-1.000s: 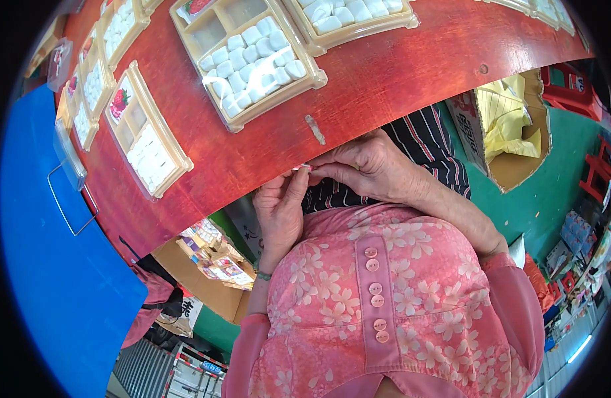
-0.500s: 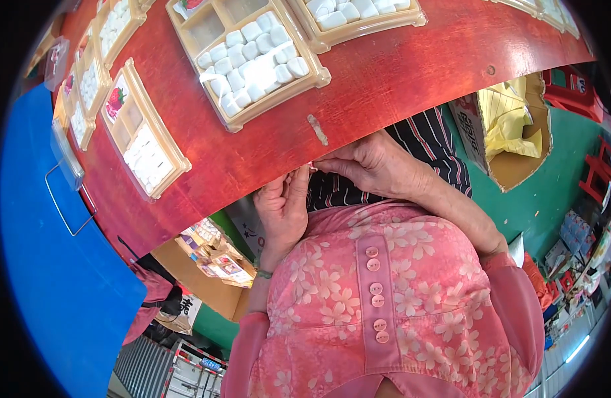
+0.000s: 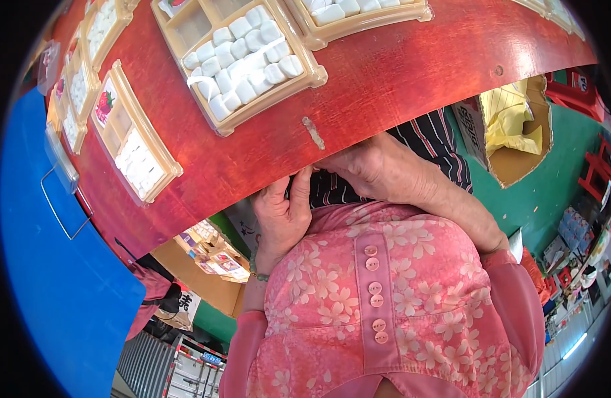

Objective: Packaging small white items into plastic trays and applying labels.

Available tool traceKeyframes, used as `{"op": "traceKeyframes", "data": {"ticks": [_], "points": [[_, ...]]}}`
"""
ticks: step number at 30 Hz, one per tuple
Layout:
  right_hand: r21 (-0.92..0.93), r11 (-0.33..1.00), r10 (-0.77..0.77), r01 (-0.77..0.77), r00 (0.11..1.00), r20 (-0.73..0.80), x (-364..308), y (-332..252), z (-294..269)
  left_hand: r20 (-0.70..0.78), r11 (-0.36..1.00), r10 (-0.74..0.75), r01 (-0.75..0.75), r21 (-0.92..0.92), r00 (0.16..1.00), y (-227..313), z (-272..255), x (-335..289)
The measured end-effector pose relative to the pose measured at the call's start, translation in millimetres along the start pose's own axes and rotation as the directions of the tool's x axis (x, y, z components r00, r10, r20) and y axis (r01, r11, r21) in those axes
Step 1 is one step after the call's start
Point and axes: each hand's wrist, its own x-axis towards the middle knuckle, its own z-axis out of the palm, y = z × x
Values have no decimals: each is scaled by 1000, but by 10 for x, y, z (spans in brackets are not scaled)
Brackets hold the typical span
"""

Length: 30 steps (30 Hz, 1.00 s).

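Note:
My left hand (image 3: 283,211) is low at the table's near edge, with thumb and fingers pinched together. Close against its fingertips, my right hand (image 3: 377,167) is closed too, palm down, its fingertips partly under the table edge. What they pinch is hidden or too small to make out. Beyond them, on the red table (image 3: 398,86), lies a beige compartment tray (image 3: 220,127) filled in its near part with white rounded blocks (image 3: 242,61). A white ribbon (image 3: 269,50) runs across those blocks.
More beige trays stand at the left (image 3: 165,151) and the top (image 3: 385,18). A blue board (image 3: 60,285) adjoins the table's left side. Below are an open carton with packed trays (image 3: 169,262), a carton with yellow wrapping (image 3: 550,126) and red stools (image 3: 597,176).
Both hands stay together, but my right hand has shifted slightly, and its fingertips have slipped farther under the table edge. The small white-and-reddish bit between the fingers no longer shows. The view has shifted slightly.

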Motion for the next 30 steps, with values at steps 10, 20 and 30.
{"op": "traceKeyframes", "data": {"ticks": [10,20,30], "points": [[18,999,47,-49,996,74,30,-11,-110,-36,1000,-9,8,-25,999,3,25,17],[2,995,-102,102,995,-12,37,31,-55,10,993,-71,72,-92,997,72,-18,28],[38,999,12,-14,998,60,3,34,-47,22,980,-92,94,-176,996,109,3,35]]}}
